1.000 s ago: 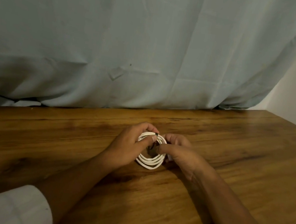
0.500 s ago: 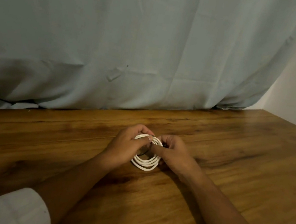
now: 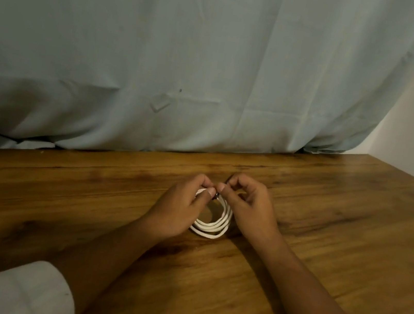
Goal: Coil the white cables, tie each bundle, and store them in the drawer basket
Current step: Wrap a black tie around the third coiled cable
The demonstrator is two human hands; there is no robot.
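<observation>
— Where's the grip on it?

— Right at the top of the coil. The left hand (image 3: 178,209) pinches the gathered loops of the white cable (image 3: 213,229) between thumb and forefinger. The right hand (image 3: 249,207), fingers curled, pinches a small dark tie (image 3: 216,196) against that same spot. The thumb tips nearly meet. Both grips are closed on something, and neither hand is idle.

— And the rest of the coil?

— Its lower loops rest on the surface (image 3: 324,229), about midway between the left and right edges and nearer the far edge, where the pale cloth (image 3: 188,59) hangs down. The loops fan apart a little on the near side.

— Is it tied, then?

— I'd say not yet. The tie sits at the loops, but the thumbs cover it, so I can't tell whether it goes round them.

— How would you do it well?

— Let the left pinch hold every loop together, with no strand slipping out, while the right leads the tie fully round the bundle and draws it snug. Snug, not hard, since a cable kinks if cinched. I'd square up the fanned loops first, or one may escape the tie.

— And the drawer basket?

— Not in sight. There are only white sleeves (image 3: 16,289) at the near edge.
</observation>
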